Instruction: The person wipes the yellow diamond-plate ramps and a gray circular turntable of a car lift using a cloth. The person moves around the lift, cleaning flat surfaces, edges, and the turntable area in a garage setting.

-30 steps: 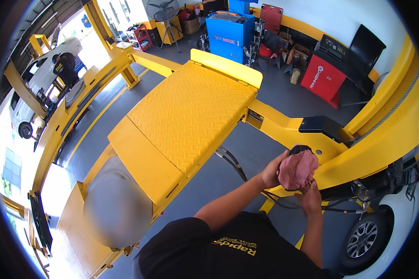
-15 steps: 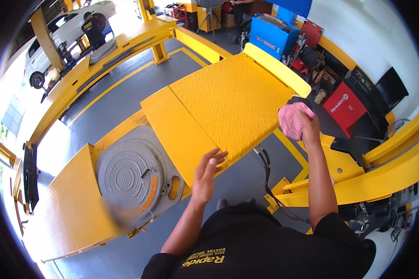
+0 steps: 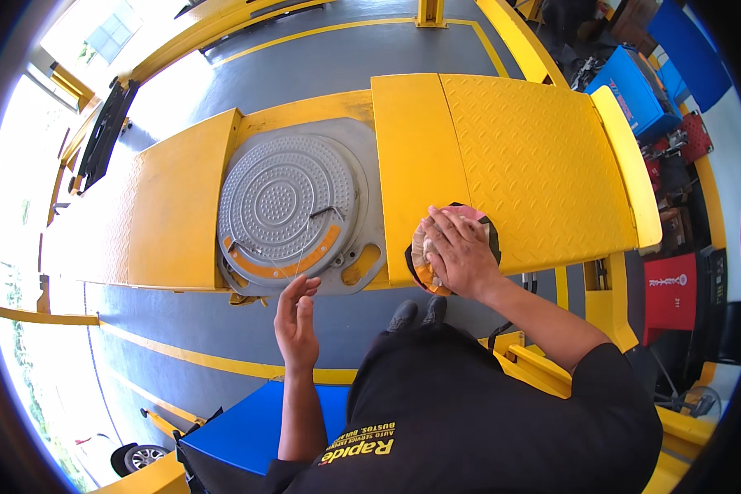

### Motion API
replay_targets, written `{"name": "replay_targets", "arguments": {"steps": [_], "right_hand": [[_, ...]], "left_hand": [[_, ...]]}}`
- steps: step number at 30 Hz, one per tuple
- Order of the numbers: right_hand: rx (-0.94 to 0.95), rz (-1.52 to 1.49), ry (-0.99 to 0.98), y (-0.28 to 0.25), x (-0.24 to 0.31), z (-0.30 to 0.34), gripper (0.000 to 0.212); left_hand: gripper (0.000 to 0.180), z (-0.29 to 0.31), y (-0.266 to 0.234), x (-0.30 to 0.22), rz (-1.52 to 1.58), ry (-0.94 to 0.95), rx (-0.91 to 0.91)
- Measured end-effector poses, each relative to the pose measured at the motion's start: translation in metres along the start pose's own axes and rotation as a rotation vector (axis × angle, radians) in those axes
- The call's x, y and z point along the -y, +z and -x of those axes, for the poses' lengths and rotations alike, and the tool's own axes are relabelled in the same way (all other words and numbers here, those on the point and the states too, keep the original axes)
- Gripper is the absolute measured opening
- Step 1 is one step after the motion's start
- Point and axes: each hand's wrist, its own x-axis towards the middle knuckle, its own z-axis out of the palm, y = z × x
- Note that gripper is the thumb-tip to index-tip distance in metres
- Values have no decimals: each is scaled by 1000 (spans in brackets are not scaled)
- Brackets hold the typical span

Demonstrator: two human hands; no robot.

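Observation:
My right hand rests over a round, multicoloured rag with pink, beige, orange and black parts. It holds the rag down on the yellow ramp platform, by the near edge where the smooth strip meets the tread-patterned plate. Most of the rag's middle is hidden under the fingers. My left hand is in the air with its fingers apart and nothing in it. Beyond it lies a grey round turntable plate with raised dots, an orange curved scale and two small dark handles, set into the runway.
A raised yellow stop plate closes the platform's right end. Blue and red equipment stands to the right. A blue flat-topped surface is at the lower left. Yellow lines mark the grey floor.
My view has swung left. The rag in my right hand has moved from the platform's right end to near its left part. My left hand has left the platform's edge and is before the turntable.

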Motion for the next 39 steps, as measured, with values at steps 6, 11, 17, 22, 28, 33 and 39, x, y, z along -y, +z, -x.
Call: {"name": "replay_targets", "arguments": {"steps": [6, 11, 17, 22, 28, 33, 39], "right_hand": [[172, -76, 19, 14, -57, -63, 78], [158, -56, 167, 28, -116, -165, 94], [61, -40, 426, 36, -104, -218, 92], [-32, -109, 333, 36, -10, -156, 87], [97, -120, 211, 15, 72, -62, 90], [120, -1, 169, 19, 7, -107, 91], [-16, 172, 285, 65, -132, -278, 82]], "left_hand": [[35, 21, 20, -8, 1, -106, -40], [33, 23, 8, -3, -94, -44, -38], [32, -21, -30, 25, -30, 43, -86], [29, -78, -73, 26, -257, 168, -33], [31, -132, -78, 47, -413, 275, -62], [33, -143, -55, 61, -469, 309, -136], [34, -138, -58, 65, -465, 390, -248]]}}
